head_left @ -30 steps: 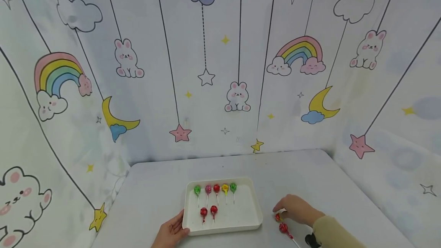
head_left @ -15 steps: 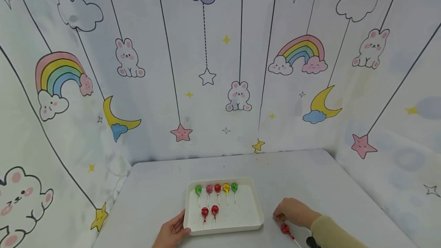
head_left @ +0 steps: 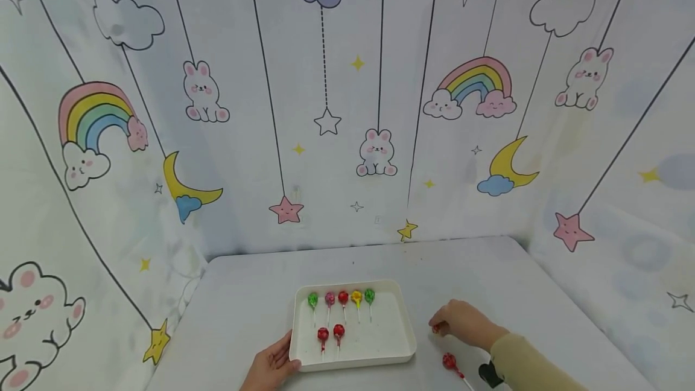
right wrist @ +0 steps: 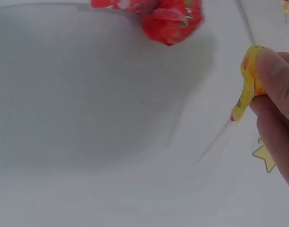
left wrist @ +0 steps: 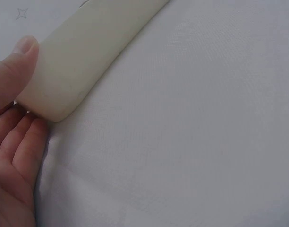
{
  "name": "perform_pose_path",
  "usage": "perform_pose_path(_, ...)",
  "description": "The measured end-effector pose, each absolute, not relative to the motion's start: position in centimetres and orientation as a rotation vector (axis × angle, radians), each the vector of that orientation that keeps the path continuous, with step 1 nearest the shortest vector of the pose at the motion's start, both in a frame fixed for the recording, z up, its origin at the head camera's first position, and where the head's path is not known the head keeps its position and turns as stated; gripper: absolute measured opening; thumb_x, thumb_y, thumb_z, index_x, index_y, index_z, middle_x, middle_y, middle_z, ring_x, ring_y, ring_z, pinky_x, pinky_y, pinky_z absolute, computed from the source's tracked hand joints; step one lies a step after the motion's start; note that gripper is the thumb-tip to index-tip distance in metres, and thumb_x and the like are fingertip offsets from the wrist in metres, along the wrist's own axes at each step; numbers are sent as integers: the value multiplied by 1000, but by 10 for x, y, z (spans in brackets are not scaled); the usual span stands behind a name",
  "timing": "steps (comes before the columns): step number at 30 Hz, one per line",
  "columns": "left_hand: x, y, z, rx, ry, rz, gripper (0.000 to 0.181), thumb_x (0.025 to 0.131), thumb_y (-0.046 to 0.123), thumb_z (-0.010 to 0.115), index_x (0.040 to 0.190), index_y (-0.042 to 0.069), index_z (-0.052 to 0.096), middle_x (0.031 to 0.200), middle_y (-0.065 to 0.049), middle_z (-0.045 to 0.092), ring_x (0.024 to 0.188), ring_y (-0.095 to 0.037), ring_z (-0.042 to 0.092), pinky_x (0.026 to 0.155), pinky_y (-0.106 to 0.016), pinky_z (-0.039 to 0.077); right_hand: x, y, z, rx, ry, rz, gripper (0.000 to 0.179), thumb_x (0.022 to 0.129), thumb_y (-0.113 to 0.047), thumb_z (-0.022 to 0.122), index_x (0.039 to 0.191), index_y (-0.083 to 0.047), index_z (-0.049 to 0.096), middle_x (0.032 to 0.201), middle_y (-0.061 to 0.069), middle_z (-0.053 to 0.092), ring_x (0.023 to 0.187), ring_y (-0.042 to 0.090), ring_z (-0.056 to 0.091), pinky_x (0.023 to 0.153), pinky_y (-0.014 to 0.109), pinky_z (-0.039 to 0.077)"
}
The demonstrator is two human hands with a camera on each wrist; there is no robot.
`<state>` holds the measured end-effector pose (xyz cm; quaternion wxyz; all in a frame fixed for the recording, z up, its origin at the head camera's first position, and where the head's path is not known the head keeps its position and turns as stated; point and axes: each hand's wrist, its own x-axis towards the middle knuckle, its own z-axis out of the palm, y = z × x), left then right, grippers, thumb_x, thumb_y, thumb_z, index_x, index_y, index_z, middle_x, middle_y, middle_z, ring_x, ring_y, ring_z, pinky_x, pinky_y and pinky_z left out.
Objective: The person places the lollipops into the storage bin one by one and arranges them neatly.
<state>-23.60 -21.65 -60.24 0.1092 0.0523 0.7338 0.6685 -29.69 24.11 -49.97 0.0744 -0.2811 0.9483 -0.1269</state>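
My left hand (head_left: 271, 362) grips the near left corner of a white tray (head_left: 380, 343); in the left wrist view its thumb (left wrist: 26, 47) lies against the tray wall (left wrist: 88, 52). Inside the tray, a back row holds several wrapped lollipops: green (head_left: 313, 300), pink (head_left: 330, 299), red (head_left: 343, 298), yellow (head_left: 356, 297) and green (head_left: 370, 296). Two red lollipops (head_left: 323, 335) form a front row. Right of the tray, my right hand (head_left: 467, 321) pinches a yellow-wrapped lollipop (right wrist: 248, 71) by its head, its white stick pointing away from the fingers.
Another red lollipop (head_left: 449, 362) lies on the white table (head_left: 260, 282) between the tray and my right sleeve (head_left: 534, 364). A small black object (head_left: 490, 374) is by that wrist. A patterned cloth wall (head_left: 336, 186) stands behind the table.
My right hand has closed on the yellow lollipop and lifted it slightly, away from the red one on the table. My left hand stays on the tray.
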Motion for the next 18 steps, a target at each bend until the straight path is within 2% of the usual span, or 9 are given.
perform_pose_path(4,-237,-216,-604,142,2166,1952,87,95,26,76,152,-19,27,155,-39,28,145,-50,32,103,-24,55,-300,240,-487,-862,2907,-474,21,84,-13,80,105,-7,82,93,-4,80,82,7,71,70,26,62)
perform_pose_path(7,-237,-216,-603,141,2168,1954,87,95,25,76,152,-19,27,155,-39,28,145,-50,33,103,-24,55,-305,236,-479,-775,2944,-607,23,87,-15,79,107,-5,81,94,-2,80,83,10,73,69,24,62)
perform_pose_path(12,-236,-216,-602,133,2166,1960,88,94,24,77,152,-19,28,155,-39,29,145,-50,34,102,-25,55,-311,219,-472,-545,2984,-853,19,88,-18,80,104,-8,81,93,-3,79,82,8,70,67,22,60)
perform_pose_path(18,-236,-216,-601,144,2158,1963,88,94,25,77,152,-19,27,155,-39,29,145,-50,34,103,-25,55,-316,182,-476,-235,2982,-1137,15,86,-20,83,99,-14,83,93,-3,78,82,9,68,69,28,61)
